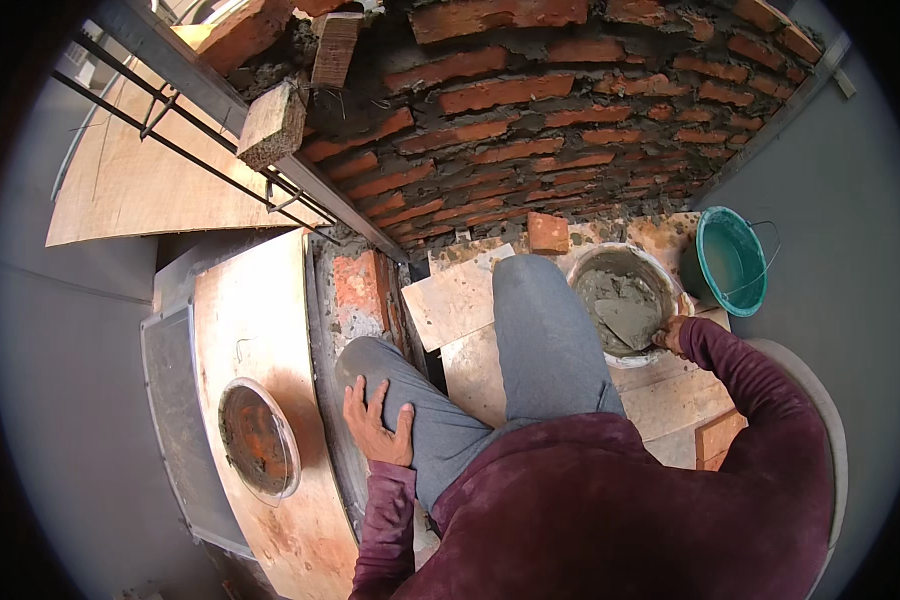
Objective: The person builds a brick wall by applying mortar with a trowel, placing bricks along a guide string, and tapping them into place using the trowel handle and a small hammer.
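My right hand [673, 336] is closed at the near right rim of a round bucket of grey mortar [595, 285]. It grips a trowel [630, 322], whose mortar-smeared blade lies in the mix; the handle is mostly hidden by my fingers. My left hand [378, 425] rests on my left thigh near the knee, fingers spread, holding nothing. Ahead of me rises a brick wall [510, 92] with rough grey mortar joints. A loose red brick [548, 233] stands at its foot, beside the mortar bucket.
Right of the mortar stands a teal bucket [710, 262] of cloudy liquid with a wire handle. Another bucket [232, 430] sits on a plywood board [315, 500] at left. Steel bars [205, 125] and a wood block [273, 125] flank the wall. Bricks [718, 436] lie by my right side.
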Demonstrator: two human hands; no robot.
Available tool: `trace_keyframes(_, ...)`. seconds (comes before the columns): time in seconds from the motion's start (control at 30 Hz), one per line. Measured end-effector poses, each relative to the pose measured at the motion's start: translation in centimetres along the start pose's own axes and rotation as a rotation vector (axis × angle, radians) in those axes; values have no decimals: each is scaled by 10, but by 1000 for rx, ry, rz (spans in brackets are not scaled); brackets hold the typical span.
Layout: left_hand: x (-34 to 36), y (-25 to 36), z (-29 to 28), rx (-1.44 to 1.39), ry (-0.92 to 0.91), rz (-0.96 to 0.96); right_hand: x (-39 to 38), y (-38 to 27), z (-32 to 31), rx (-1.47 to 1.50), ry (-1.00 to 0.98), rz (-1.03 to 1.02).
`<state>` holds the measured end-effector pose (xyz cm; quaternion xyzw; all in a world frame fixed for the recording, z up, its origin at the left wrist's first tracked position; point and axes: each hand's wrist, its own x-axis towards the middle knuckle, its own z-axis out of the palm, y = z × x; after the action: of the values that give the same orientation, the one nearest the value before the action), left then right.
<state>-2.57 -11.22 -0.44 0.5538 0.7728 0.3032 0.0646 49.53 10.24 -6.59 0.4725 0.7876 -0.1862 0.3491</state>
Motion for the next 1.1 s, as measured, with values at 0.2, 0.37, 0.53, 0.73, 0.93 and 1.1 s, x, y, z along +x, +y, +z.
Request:
trace_keyframes(0.2,-9,-10,-14,14,12,-14,-38,-35,-87,-158,-166,105)
trace_keyframes(0.37,-8,0,6,-22,-1,34,-26,4,-44,-190,-194,190)
trace_keyframes(0.53,-16,-16,-8,43,-13,58,35,-66,-25,42,559,-49)
trace_keyframes(0.73,-10,-9,1,-8,-55,97,-60,-39,-37,-52,35,177)
trace_keyframes(0.93,-9,-14,-2,13,-42,104,16,-14,-4,44,-26,171)
trace_keyframes(1.1,-9,-7,0,0,-32,83,49,-11,63,309,100,50)
